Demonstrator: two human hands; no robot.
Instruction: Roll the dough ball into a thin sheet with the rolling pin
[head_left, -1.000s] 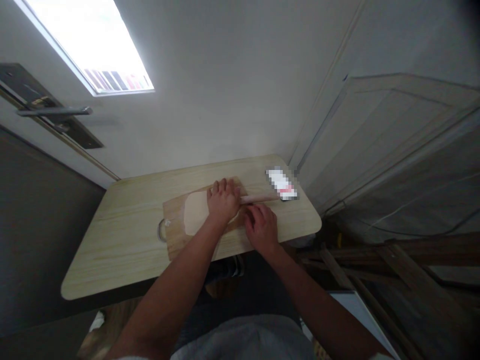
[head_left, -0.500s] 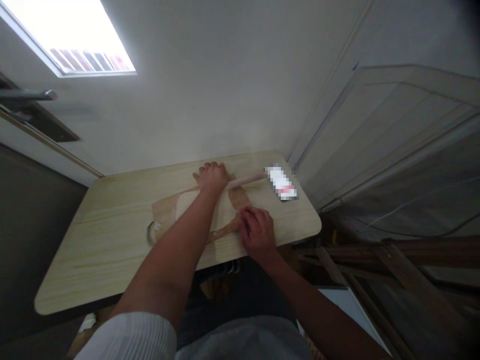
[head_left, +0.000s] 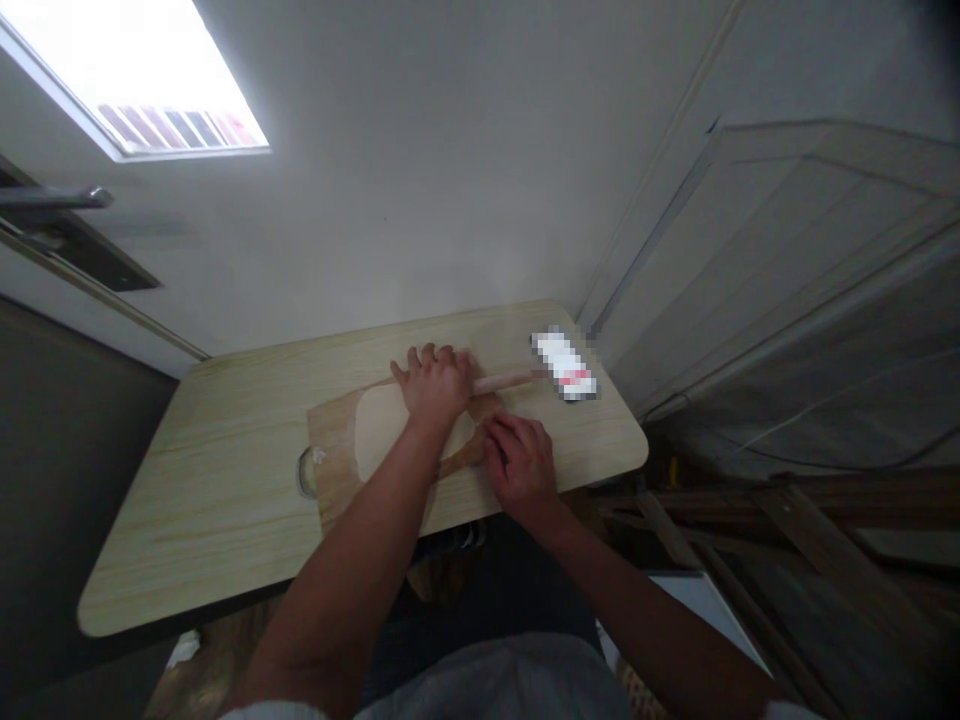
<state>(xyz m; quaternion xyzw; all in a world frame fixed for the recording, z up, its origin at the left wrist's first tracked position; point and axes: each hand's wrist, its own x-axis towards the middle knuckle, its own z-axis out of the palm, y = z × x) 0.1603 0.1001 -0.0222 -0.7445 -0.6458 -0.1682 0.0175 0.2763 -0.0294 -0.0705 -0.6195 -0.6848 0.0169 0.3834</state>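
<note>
A pale, flat sheet of dough lies on a thin brown wooden board on the table. My left hand lies over a light rolling pin at the far side of the dough, palm down with its fingers spread. The pin's right part sticks out beyond my hand; its left part is hidden under the hand. My right hand is closed, its curled fingers at the board's near right corner. My left forearm covers part of the dough and the board.
A phone, blurred out, lies on the table close to the pin's right end. A metal ring-like handle is at the board's left end. Behind the table stands a white door; wooden beams are at the lower right.
My left hand has moved nearer to me and slightly right, together with the rolling pin. More of the dough's left part shows. My right hand has stayed almost in place.
</note>
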